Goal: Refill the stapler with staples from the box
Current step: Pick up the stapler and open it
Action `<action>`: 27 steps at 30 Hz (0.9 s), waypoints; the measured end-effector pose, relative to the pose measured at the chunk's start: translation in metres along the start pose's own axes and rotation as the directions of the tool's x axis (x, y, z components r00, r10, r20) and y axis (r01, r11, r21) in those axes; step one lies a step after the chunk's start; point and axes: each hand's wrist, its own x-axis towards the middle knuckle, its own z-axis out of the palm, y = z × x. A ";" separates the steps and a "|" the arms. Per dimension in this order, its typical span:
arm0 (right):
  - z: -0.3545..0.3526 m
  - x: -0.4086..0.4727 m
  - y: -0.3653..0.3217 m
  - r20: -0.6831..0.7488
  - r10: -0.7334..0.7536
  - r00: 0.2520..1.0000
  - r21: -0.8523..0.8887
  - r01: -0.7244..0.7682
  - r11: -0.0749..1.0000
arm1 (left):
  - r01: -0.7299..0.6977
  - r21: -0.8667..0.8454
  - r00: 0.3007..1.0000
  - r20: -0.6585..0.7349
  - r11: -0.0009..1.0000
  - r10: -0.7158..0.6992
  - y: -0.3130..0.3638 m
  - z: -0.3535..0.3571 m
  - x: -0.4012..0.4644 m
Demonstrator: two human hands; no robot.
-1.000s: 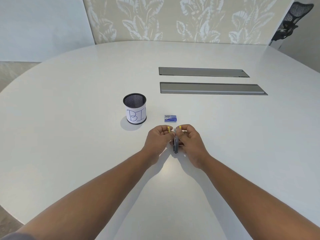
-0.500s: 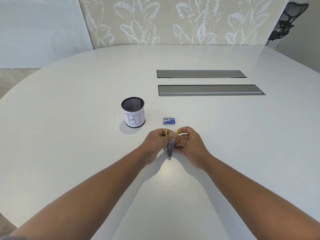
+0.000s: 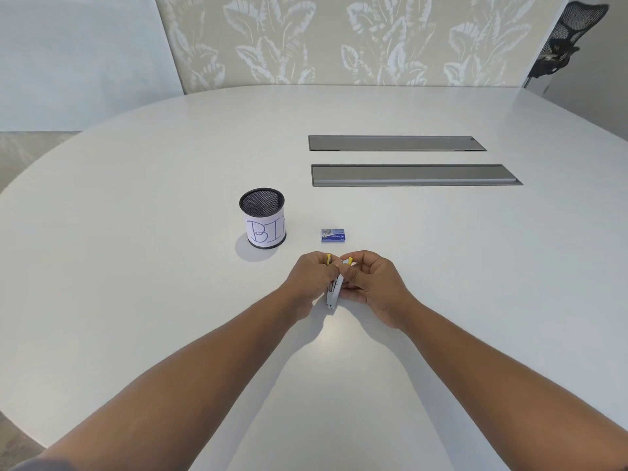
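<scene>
A small grey metal stapler [image 3: 333,294] with yellow tips is held between both hands, just above the white table [image 3: 136,266]. My left hand [image 3: 311,280] grips its left side, with one yellow tip poking out above the fingers. My right hand [image 3: 372,283] grips the right side, where the other yellow tip shows. The two yellow ends stand apart, so the stapler looks spread open at the far end. The blue staple box [image 3: 333,235] lies shut on the table just beyond my hands. Most of the stapler's body is hidden by my fingers.
A black mesh cup [image 3: 262,217] with a paper label reading "BI" stands left of the box. Two long grey cable hatches [image 3: 414,175] are set into the table farther back. A black office chair [image 3: 564,39] stands at the far right.
The stapler has tilted a little, its near end now pointing left of centre. Both hands stay on it in nearly the same place; the view has shifted slightly.
</scene>
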 end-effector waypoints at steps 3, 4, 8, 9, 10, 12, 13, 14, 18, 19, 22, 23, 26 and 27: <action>0.000 0.000 0.001 -0.014 0.004 1.000 -0.009 -0.004 1.000 | -0.002 0.010 1.000 -0.011 1.000 0.002 0.000 0.001 0.001; 0.000 0.000 0.001 -0.017 0.004 1.000 -0.010 -0.004 1.000 | 0.000 0.014 1.000 -0.013 1.000 0.000 0.000 0.001 0.000; 0.001 0.000 0.001 -0.013 0.004 1.000 -0.017 -0.004 1.000 | 0.006 0.039 1.000 -0.019 0.999 -0.005 -0.001 0.000 0.000; 0.002 0.000 0.002 -0.011 0.002 1.000 -0.020 -0.002 1.000 | 0.011 0.040 1.000 -0.021 0.999 -0.010 -0.001 0.001 0.000; 0.002 0.000 0.002 -0.011 0.000 1.000 -0.021 0.000 1.000 | 0.018 0.037 1.000 -0.023 0.999 -0.017 -0.001 0.001 0.000; 0.002 0.000 0.003 -0.013 -0.006 1.000 -0.022 0.006 1.000 | 0.031 0.028 0.999 -0.023 0.999 -0.030 0.000 0.001 -0.001; 0.002 0.000 0.004 -0.014 -0.009 1.000 -0.026 0.008 1.000 | 0.033 0.026 0.999 -0.022 0.999 -0.033 0.001 0.002 -0.002; 0.002 0.000 0.004 -0.015 -0.012 1.000 -0.032 0.011 0.999 | 0.034 0.027 0.999 -0.022 0.999 -0.033 0.001 0.002 -0.002; 0.002 0.001 0.006 -0.015 -0.015 1.000 -0.046 0.015 0.999 | 0.037 0.037 0.999 -0.029 0.999 -0.036 0.000 0.003 -0.003; 0.002 0.002 0.007 -0.014 -0.016 1.000 -0.051 0.015 0.999 | 0.037 0.038 0.999 -0.028 0.999 -0.036 0.000 0.003 -0.003; 0.000 0.002 0.009 -0.020 -0.030 0.999 -0.077 0.028 0.997 | 0.033 0.054 0.997 -0.065 0.998 -0.030 0.003 0.005 -0.004; 0.000 0.001 0.009 -0.021 -0.036 0.999 -0.079 0.034 0.996 | 0.031 0.067 0.996 -0.089 0.997 -0.025 0.003 0.006 -0.004; -0.001 0.000 0.010 -0.026 -0.043 0.999 -0.074 0.041 0.996 | 0.002 0.086 0.995 -0.101 0.996 0.007 -0.002 0.007 -0.001; -0.001 0.000 0.010 -0.029 -0.041 0.999 -0.068 0.039 0.997 | -0.003 0.084 0.996 -0.092 0.996 0.011 -0.004 0.007 -0.001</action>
